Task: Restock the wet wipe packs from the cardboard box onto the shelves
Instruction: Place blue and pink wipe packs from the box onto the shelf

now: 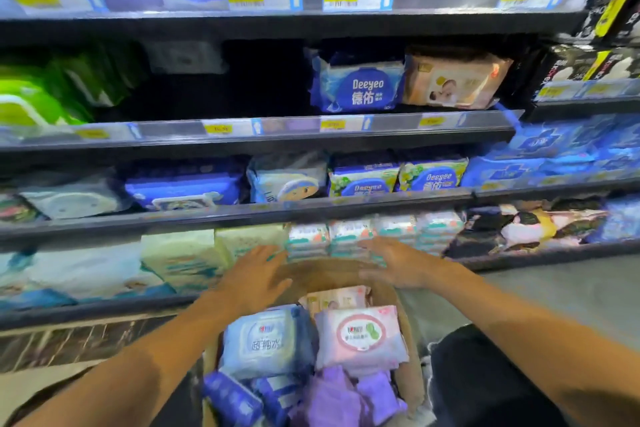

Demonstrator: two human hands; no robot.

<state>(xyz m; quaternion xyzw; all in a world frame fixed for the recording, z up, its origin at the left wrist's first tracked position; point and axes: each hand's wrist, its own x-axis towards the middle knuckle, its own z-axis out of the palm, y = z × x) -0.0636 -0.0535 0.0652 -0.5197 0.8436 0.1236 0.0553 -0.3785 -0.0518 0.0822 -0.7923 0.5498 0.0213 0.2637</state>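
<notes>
A cardboard box (408,378) stands on the floor below me, filled with wet wipe packs: a blue-white pack (263,340), a pink pack (360,336), and purple packs (346,395). My left hand (256,274) and my right hand (394,263) reach forward over the box's far flap with fingers spread, holding nothing. Both hover just in front of a row of small white-and-teal packs (332,236) on the lowest shelf. The frame is blurred, so contact with those packs cannot be told.
Shelves (242,211) rise in several tiers, stocked with blue Deeyeo packs (360,83), a peach baby pack (453,80) and green packs (41,94). A dark gap (263,80) sits left of the Deeyeo pack. Grey floor (571,295) lies to the right.
</notes>
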